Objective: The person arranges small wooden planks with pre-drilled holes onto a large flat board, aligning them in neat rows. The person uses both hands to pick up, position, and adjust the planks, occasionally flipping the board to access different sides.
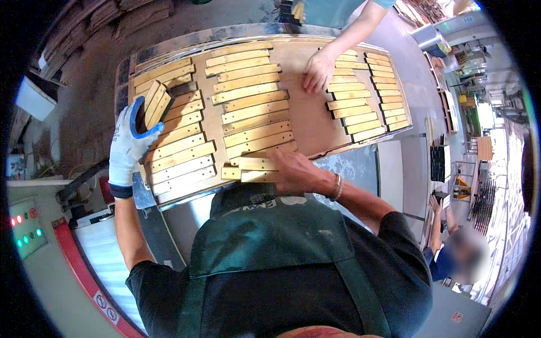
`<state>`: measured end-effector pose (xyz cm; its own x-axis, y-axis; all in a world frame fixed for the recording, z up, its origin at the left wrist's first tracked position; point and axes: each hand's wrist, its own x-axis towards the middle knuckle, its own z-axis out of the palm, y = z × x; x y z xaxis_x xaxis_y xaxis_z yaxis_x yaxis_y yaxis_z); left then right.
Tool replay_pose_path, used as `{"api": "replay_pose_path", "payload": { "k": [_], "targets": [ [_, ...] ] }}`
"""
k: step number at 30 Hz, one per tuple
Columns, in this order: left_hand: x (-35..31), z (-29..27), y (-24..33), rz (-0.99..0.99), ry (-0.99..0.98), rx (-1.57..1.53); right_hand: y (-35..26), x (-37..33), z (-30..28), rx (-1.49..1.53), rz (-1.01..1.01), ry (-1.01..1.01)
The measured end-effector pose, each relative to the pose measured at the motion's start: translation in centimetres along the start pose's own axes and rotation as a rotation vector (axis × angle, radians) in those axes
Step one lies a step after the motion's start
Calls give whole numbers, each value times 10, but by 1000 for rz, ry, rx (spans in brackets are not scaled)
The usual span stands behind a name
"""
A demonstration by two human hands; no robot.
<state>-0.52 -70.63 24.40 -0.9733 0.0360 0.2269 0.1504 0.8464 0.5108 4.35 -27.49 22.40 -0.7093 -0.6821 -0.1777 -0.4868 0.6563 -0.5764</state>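
The left hand, in a white and blue work glove, is closed around a small stack of wooden slats, which stands up tilted from the fingers, above the left column of slats. The right hand is bare and lies flat, fingers together, on two short wooden slats at the near edge of the brown board; whether it grips them I cannot tell. The board is the carrier here: on it lie many pale slats in rows, one column just beyond each hand. Far from the right hand, a co-worker's hand presses on another column of slats at the far side of the board.
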Motion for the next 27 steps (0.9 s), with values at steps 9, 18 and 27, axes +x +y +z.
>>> {"api": "replay_pose_path", "payload": {
  "k": [9,18,27],
  "targets": [
    [0,-1,21,-59,-57,-31,91,34,-54,-111,532,596],
    [-23,-5,9,-76,-82,51,79,78,-36,-112,613,434],
    [-41,-9,3,-86,-40,57,153,133,-79,-164,592,617]
  ]
}}
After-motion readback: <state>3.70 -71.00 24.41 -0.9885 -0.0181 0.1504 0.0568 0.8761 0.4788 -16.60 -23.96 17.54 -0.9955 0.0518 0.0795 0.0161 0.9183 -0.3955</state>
